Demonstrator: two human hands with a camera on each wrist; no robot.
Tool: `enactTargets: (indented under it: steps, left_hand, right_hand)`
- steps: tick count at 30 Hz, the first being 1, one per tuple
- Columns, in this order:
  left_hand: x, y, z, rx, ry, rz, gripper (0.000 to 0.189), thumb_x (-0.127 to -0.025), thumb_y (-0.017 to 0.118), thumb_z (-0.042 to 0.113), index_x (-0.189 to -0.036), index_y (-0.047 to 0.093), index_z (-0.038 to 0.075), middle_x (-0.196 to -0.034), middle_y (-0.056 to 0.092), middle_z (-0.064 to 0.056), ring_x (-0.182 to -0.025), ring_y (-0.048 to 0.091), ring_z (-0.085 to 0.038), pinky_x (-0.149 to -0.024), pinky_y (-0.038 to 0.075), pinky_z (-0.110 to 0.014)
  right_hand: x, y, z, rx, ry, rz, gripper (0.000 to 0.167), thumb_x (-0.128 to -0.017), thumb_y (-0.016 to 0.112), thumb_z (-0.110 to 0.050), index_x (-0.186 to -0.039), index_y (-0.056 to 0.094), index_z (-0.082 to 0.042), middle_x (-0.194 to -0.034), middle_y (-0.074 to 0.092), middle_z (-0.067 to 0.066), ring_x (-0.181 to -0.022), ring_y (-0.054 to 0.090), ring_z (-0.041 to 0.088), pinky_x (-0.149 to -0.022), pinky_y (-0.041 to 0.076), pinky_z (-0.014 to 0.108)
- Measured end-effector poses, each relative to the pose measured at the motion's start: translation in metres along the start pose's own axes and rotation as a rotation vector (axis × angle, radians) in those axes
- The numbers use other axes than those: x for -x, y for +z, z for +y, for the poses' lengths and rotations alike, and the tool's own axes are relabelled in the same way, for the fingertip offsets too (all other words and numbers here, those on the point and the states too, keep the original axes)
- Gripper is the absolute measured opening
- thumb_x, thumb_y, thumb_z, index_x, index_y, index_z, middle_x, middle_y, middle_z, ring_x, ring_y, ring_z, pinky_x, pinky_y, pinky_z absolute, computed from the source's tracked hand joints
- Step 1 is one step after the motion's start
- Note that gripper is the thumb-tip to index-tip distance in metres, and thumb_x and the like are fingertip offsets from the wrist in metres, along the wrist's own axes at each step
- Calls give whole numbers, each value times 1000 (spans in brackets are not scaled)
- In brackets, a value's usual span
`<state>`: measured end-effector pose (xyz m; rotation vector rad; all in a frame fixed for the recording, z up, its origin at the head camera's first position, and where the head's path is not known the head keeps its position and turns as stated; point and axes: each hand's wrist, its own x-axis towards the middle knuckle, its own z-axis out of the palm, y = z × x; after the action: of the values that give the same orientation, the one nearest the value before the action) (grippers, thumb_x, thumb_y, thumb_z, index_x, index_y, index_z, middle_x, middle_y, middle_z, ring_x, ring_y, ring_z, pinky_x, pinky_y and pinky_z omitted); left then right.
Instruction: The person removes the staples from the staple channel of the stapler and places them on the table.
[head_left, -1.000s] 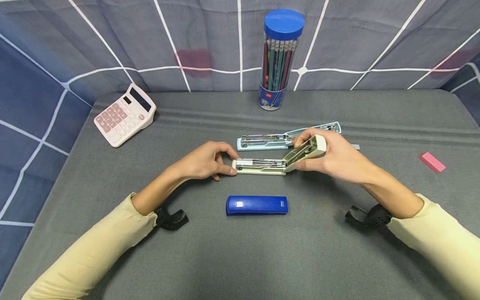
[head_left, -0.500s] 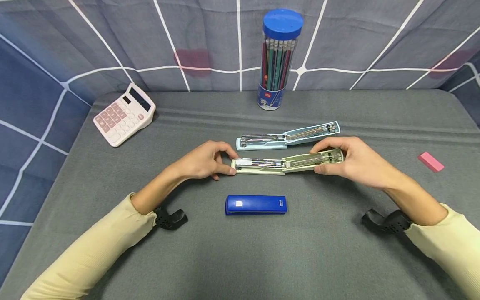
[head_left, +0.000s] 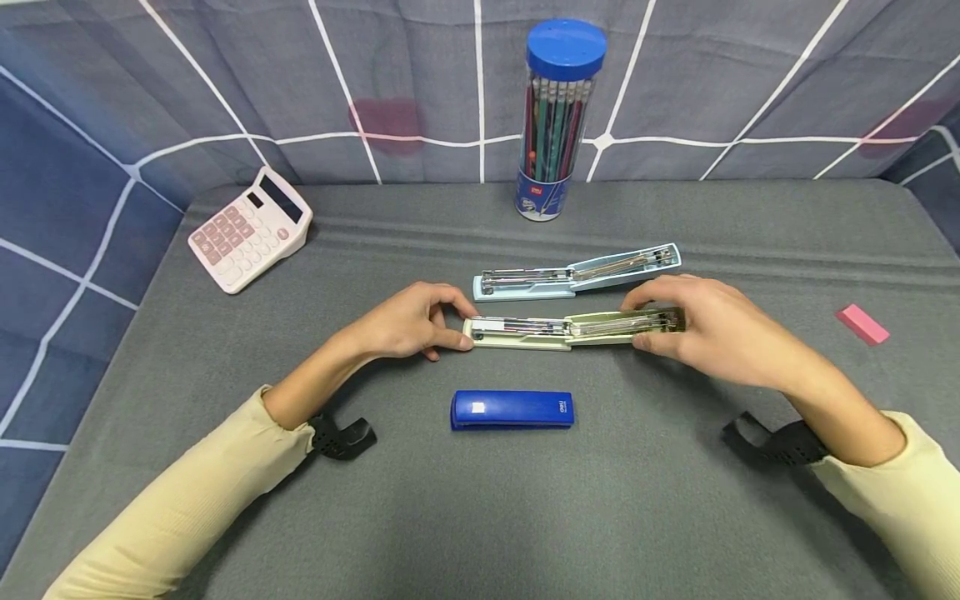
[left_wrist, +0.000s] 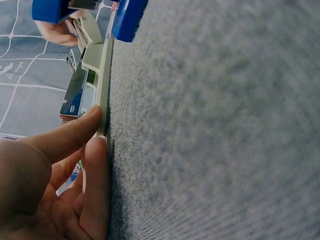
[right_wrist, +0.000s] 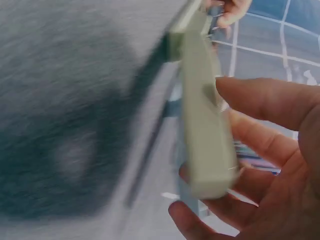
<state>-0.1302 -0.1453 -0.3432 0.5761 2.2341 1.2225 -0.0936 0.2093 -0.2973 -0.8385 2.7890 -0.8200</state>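
A pale green stapler point(head_left: 517, 341) lies opened out on the grey cloth, its metal staple channel showing. With thumb and fingers my left hand point(head_left: 408, 321) pinches the left end of its base; the left wrist view shows the thumb point(left_wrist: 75, 131) on that end. At the other end my right hand point(head_left: 723, 333) holds the swung-back top cover point(right_wrist: 205, 115) between thumb and fingers. Just behind is a light blue stapler point(head_left: 525, 293), also opened wide. Closer to me rests a closed dark blue stapler point(head_left: 513, 408).
A pink and white calculator point(head_left: 250, 231) sits at the back left. Upright at the back stands a clear tube of pencils point(head_left: 555, 125) with a blue lid. A pink eraser point(head_left: 862, 324) lies far right. Behind everything hangs a grey checked curtain point(head_left: 420, 67).
My right hand has moved right and swung the pale green stapler's cover from steeply raised to almost flat, slightly lower than half a second ago. My left hand has stayed at the base.
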Motion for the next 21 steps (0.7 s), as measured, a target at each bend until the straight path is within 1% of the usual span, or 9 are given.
enactTargets:
  steps: [2,3,5,8,13,16,21]
  left_hand:
    - [-1,0,-1,6,8,-3,31,-84,78,6,-112,67,1,-62,57,-8,-51,56,-16,-51,57,-33]
    - [-1,0,-1,8,9,-5,31,-84,79,6,-112,67,1,-61,57,-8,-51,56,-16,-51,57,-33]
    - [-1,0,-2,11,10,-7,31,-84,79,6,-112,66,1,-60,57,-8,-51,56,-15,-51,57,-34]
    - [0,0,-1,8,-12,-9,32,-84,79,6,-112,67,1,-60,58,-8,-51,57,-16,-52,58,-34]
    - [0,-1,1,13,-20,-16,33,-84,79,6,-114,67,0,-62,58,-8,-51,58,-17,-52,57,-33]
    - [0,-2,1,17,-22,-13,33,-84,79,6,-113,67,-1,-63,59,-9,-51,57,-17,-51,57,-33]
    - [-1,-1,2,8,-35,-7,32,-84,80,8,-112,67,0,-65,60,-9,-51,58,-17,-50,56,-31]
  right_hand:
    - [1,-1,-7,50,-12,35,26,-85,78,-16,-110,70,-18,-98,66,-5,-77,52,13,-67,42,33]
    - [0,0,-11,50,-21,48,25,-86,78,-17,-110,70,-17,-100,66,-4,-81,55,14,-71,43,34]
    - [-2,3,-18,25,-46,54,22,-88,76,-16,-109,70,-16,-104,67,-3,-90,57,15,-76,43,36]
    - [-9,12,-26,-11,-86,51,17,-90,74,-16,-106,70,-16,-103,67,-4,-96,59,14,-80,45,37]
    - [-30,29,-36,-36,-125,29,13,-90,72,-13,-103,72,-13,-101,69,-2,-99,61,16,-85,48,40]
    - [-45,40,-41,-57,-133,-7,13,-90,72,-14,-102,72,-11,-100,69,0,-97,61,18,-85,48,42]
    - [-61,56,-46,-131,-119,-31,12,-89,72,-14,-100,72,-9,-99,69,1,-96,61,18,-86,48,40]
